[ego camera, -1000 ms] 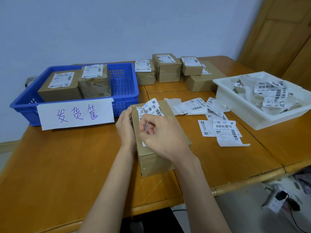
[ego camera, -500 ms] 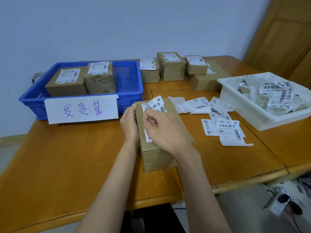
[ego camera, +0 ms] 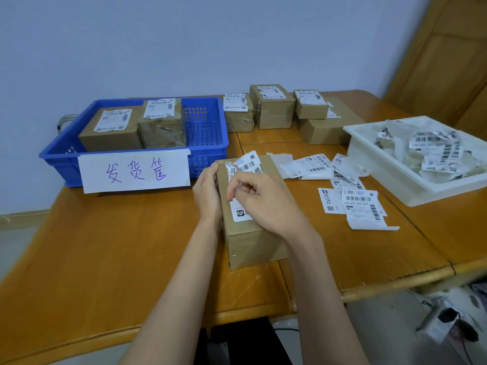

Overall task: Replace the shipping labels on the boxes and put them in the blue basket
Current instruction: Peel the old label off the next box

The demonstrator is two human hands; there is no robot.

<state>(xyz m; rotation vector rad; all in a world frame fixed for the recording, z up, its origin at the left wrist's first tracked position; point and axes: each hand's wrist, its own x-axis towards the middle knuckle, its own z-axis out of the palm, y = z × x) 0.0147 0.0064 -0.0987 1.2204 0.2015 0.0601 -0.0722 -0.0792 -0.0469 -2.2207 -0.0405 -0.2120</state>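
Observation:
A brown cardboard box point(ego camera: 253, 243) lies lengthwise on the wooden table in front of me. Its white shipping label point(ego camera: 243, 164) is wrinkled and partly lifted at the far end. My left hand point(ego camera: 208, 193) grips the box's left side. My right hand point(ego camera: 263, 201) rests on top of the box with curled fingers pinching the label near its middle. The blue basket point(ego camera: 208, 143) stands at the back left with a handwritten paper sign on its front. It holds two labelled boxes point(ego camera: 113, 130).
Several labelled boxes point(ego camera: 271, 106) stand at the back of the table. Loose labels point(ego camera: 361, 204) and backing sheets lie right of my hands. A white tray point(ego camera: 379, 164) of crumpled old labels sits at the right. The table's front edge is close below.
My right hand has shifted slightly toward me along the label, and more of the label's near end now shows below it. The left hand stays on the box's side.

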